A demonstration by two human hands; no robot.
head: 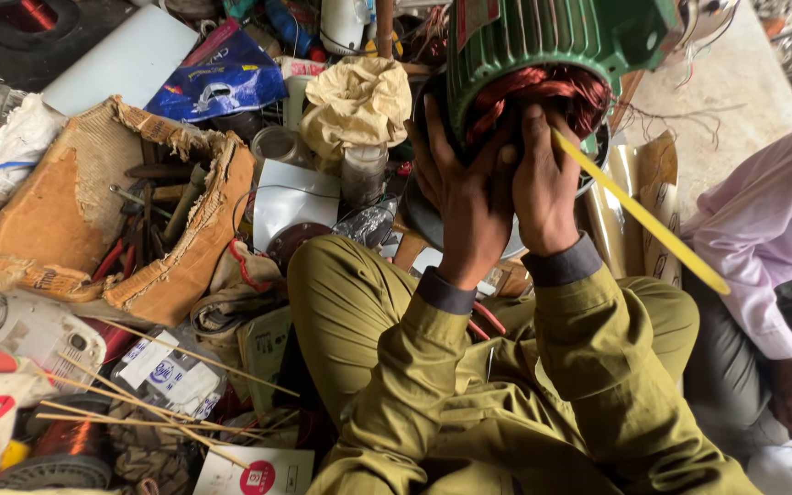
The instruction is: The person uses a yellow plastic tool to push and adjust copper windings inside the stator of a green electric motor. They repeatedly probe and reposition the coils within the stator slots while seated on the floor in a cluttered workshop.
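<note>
A green ribbed motor housing (543, 41) stands in front of me with copper windings (533, 92) showing at its open end. My left hand (465, 197) presses its fingers against the windings at the lower left of the opening. My right hand (543, 183) reaches into the windings beside it and holds a long yellow strip (639, 215), which slants down to the right. Both arms wear olive sleeves with dark cuffs.
A torn cardboard box (93, 220) with tools lies at left. Thin wooden sticks (139, 394), a copper wire spool (66, 449), a blue bag (217, 78) and crumpled cloth (355, 105) crowd the floor. Another person in a pale pink shirt (772, 220) sits at right.
</note>
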